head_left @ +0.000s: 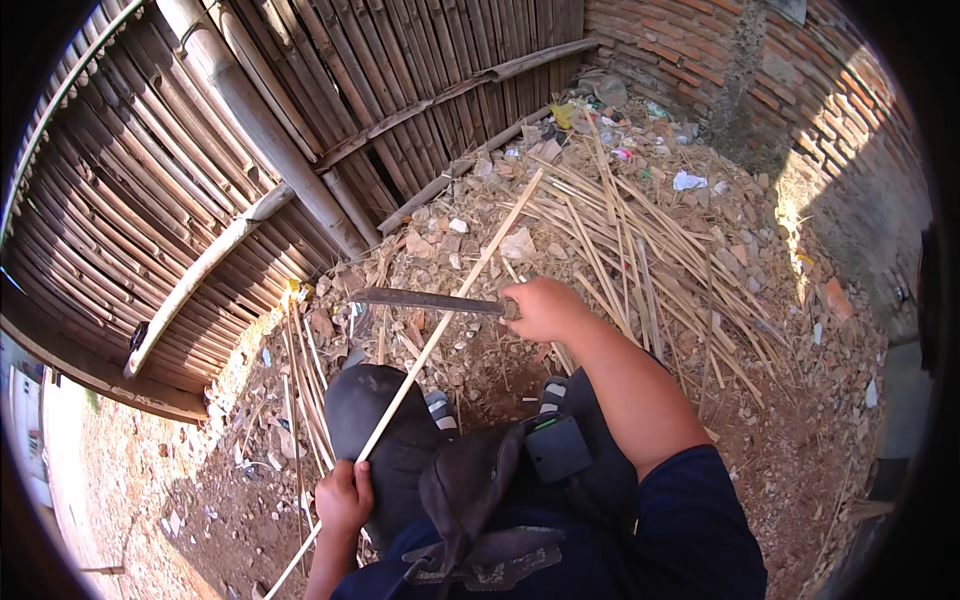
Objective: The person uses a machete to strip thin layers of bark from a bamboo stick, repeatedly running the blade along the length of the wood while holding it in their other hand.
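Note:
My left hand (343, 496), low and left beside my knee, is closed around a long pale bamboo strip (410, 375). The strip slants up and away to the right, crossing over my dark trouser leg. In front of my knees, my right hand (545, 310) grips the handle of a machete (430, 300). Its dark blade points left and lies across the strip; whether the two touch I cannot tell. Beyond my right hand, many split bamboo strips (640, 250) lie in a loose pile on the rubble.
A bamboo wall (130, 240) with a thick post (265, 120) rises on the left. At the far right stands a brick wall (690, 60). Stones and litter cover the ground. More thin strips (303, 390) lean beside my left knee. A black box (557, 448) rests on my lap.

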`<state>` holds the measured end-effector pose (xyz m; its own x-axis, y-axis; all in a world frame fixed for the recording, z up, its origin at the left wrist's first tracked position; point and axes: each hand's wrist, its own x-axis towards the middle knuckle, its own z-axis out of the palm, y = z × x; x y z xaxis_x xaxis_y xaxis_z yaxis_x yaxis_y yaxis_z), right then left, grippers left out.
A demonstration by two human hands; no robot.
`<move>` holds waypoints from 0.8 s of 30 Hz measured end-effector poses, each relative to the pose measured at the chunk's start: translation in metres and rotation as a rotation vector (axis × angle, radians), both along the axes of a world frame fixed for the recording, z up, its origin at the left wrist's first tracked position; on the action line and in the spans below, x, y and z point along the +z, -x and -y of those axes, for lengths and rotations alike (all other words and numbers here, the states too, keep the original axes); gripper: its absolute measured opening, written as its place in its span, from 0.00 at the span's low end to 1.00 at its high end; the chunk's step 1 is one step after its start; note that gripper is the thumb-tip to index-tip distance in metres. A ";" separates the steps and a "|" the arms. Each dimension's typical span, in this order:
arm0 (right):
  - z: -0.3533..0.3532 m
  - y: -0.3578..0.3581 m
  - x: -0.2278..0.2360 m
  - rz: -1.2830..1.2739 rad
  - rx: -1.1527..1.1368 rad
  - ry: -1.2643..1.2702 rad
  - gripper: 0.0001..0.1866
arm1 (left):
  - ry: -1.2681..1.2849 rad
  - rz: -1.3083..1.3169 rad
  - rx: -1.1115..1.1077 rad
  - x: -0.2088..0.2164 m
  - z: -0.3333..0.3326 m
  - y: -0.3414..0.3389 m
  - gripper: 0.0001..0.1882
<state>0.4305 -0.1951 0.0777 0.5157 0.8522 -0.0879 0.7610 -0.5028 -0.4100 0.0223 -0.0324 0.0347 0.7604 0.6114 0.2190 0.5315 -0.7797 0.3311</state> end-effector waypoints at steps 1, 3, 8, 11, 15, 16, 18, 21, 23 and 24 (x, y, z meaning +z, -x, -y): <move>0.001 -0.003 -0.003 0.001 -0.002 0.002 0.16 | -0.007 0.002 -0.003 -0.001 0.000 0.000 0.18; 0.004 -0.008 -0.009 -0.045 -0.085 -0.043 0.17 | -0.004 -0.010 0.000 0.000 0.000 -0.001 0.18; 0.003 0.005 -0.006 0.056 0.019 -0.007 0.18 | 0.009 -0.064 0.026 0.002 -0.001 0.001 0.18; 0.003 -0.015 -0.020 -0.029 -0.012 0.007 0.20 | 0.044 -0.013 -0.013 0.001 -0.003 0.002 0.17; 0.004 -0.037 -0.027 -0.103 -0.110 0.022 0.22 | 0.070 0.008 -0.010 0.005 -0.004 -0.002 0.19; 0.005 -0.032 -0.025 -0.105 -0.114 0.036 0.21 | 0.064 -0.008 -0.013 0.007 -0.003 -0.002 0.19; 0.003 -0.021 -0.019 -0.090 -0.127 0.028 0.20 | 0.059 -0.013 -0.001 0.010 -0.003 -0.003 0.20; 0.001 0.009 -0.001 -0.047 -0.061 0.074 0.18 | 0.070 -0.045 0.009 0.007 -0.002 0.000 0.20; 0.000 0.009 0.003 0.003 0.021 0.097 0.17 | 0.058 -0.048 0.009 0.008 -0.005 -0.001 0.19; 0.000 0.001 -0.003 -0.049 0.010 0.089 0.17 | 0.089 -0.030 -0.001 0.008 -0.007 0.001 0.19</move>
<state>0.4292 -0.1953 0.0751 0.5004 0.8450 -0.1885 0.7461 -0.5313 -0.4013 0.0217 -0.0259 0.0430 0.7663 0.6268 0.1409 0.5418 -0.7484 0.3826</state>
